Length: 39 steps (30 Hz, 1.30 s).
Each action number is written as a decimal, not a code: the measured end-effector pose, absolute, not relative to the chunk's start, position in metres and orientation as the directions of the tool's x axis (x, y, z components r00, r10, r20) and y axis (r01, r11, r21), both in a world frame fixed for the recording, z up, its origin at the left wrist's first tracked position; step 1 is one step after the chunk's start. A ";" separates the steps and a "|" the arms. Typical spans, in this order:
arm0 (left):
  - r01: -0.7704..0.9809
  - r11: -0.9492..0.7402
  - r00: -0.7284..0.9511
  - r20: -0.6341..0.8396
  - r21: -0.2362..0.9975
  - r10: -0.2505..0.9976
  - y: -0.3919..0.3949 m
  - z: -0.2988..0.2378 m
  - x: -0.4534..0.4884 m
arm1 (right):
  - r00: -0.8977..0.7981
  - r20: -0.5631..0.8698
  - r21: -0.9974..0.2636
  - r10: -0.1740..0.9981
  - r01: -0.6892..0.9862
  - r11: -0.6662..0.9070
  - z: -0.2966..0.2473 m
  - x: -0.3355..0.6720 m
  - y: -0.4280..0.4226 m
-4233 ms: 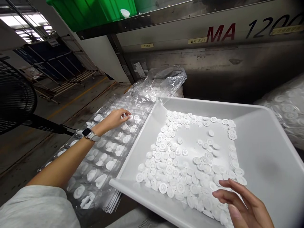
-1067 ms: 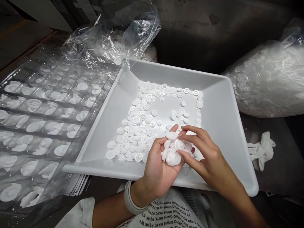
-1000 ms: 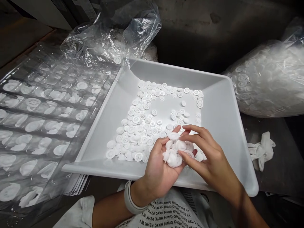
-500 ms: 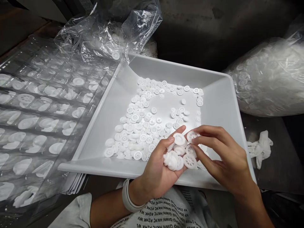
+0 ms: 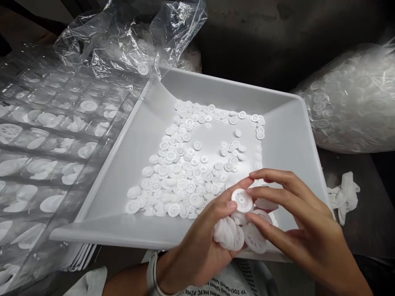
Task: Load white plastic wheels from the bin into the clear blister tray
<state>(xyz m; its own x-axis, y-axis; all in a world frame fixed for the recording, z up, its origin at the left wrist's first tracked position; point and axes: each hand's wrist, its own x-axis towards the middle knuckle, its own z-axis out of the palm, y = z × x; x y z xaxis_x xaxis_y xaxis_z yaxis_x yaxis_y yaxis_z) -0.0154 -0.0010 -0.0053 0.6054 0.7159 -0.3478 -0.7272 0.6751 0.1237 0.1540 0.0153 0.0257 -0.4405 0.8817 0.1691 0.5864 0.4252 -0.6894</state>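
Back there, a dark, stained metal panel [image 5: 262, 45] closed off the far side, dim and scuffed. Off to the left, a stack of clear blister sheets [image 5: 46, 131] caught the glare from above, and a crumpled clear plastic bag [image 5: 123, 41] sat slumped behind them. Over on the right, a bulging clear sack [image 5: 354, 107] packed with white parts rested on the dark worktop [image 5: 367, 230], with a crumpled white cloth [image 5: 344, 195] lying just in front of it.
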 end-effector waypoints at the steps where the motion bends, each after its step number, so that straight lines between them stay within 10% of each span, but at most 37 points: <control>1: -0.715 0.687 0.621 -0.338 0.124 0.707 -0.001 -0.005 -0.015 | -0.442 0.161 -0.697 0.882 0.582 0.419 0.025 0.154 0.017; 13: -0.683 0.727 0.683 -0.288 0.073 0.671 0.005 -0.009 -0.018 | -0.219 -0.125 -0.774 0.968 0.632 0.043 0.041 0.136 0.008; 20: -0.717 0.687 0.642 -0.272 0.119 0.717 0.010 0.002 -0.013 | -0.428 0.041 -0.800 0.903 0.527 0.286 0.025 0.152 0.021; 39: -0.665 0.718 0.642 -0.334 0.206 0.690 0.002 -0.001 -0.014 | -0.200 0.017 -0.925 0.980 0.369 0.092 0.006 0.148 0.009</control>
<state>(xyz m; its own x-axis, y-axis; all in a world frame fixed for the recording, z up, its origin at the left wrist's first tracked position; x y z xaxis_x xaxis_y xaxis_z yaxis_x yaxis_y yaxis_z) -0.0143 0.0016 -0.0008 0.6418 0.6903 -0.3340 -0.6649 0.7179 0.2060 0.1478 0.0092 0.0061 -0.2000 0.9797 0.0174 0.3689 0.0917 -0.9249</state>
